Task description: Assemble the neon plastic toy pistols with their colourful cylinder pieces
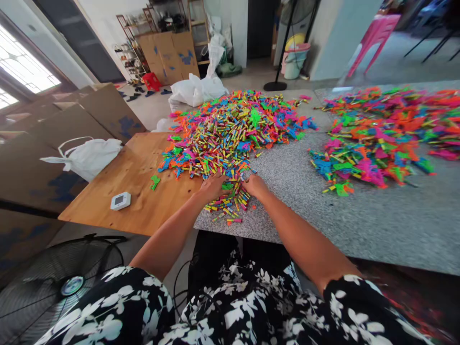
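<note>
Tabletop (pixel 323 220), speckled grey stone to the right and centre, extends across the view; a brown wooden panel (pixel 172 206) adjoins it on the left. Cardboard boxes (pixel 89 115) with blue markings stand along the left side, beyond the panel.

The main heap of small plastic pieces (pixel 230 127) lies at the centre, across wood and stone, directly ahead of the person. Orange, pink, blue and green parts show mainly at its edges; short banded sticks, many with yellow, cover much of its middle. A second heap (pixel 377 143) of similar colours lies on the stone at the right, apart from the first; its far right portion is blurred.

A black fan (pixel 43 287) stands at lower left, near the panel. A tied white bag (pixel 89 155) sits beside the panel's left edge.

Left hand (pixel 212 187) and right hand (pixel 254 184) rest at the near edge of the main heap, banded sticks (pixel 230 206) lying between and just in front of them. Both hands touch the pieces. Whether the fingers of either are closed on any piece cannot be determined.

On the panel lie a white device (pixel 120 201) and, smaller, one green piece (pixel 155 182), apart from the heap.
</note>
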`<state>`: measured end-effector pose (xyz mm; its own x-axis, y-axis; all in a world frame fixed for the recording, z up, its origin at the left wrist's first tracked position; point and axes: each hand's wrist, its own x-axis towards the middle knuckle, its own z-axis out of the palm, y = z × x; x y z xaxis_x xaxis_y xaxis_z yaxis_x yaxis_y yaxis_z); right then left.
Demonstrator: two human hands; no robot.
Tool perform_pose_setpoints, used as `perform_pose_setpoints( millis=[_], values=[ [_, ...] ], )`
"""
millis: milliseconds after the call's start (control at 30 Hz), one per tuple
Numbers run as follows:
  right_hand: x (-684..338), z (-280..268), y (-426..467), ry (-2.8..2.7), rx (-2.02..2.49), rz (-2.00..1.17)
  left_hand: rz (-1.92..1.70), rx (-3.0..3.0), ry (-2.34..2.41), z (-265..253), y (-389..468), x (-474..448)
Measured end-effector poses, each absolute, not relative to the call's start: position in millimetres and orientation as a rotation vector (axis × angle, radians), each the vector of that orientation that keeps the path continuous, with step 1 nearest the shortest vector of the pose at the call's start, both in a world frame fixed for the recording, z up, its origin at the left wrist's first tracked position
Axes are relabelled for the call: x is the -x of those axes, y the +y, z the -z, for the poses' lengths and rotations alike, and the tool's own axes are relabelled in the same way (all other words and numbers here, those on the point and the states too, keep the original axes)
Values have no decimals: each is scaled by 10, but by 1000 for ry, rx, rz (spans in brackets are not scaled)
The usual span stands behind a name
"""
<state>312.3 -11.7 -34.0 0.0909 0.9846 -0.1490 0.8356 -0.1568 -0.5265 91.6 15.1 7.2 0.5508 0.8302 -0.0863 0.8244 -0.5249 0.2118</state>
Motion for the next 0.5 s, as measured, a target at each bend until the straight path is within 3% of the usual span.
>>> perform_pose_setpoints(
  millis=[167, 500],
  values=[
    [-3177, 341, -158, -1601, 2089, -730, -109, -2663, 1334, -51, 44, -923],
    [-3232, 371, -509, -1293, 1378, -1000, -511, -2509, 1137, -46, 94, -942]
  ],
)
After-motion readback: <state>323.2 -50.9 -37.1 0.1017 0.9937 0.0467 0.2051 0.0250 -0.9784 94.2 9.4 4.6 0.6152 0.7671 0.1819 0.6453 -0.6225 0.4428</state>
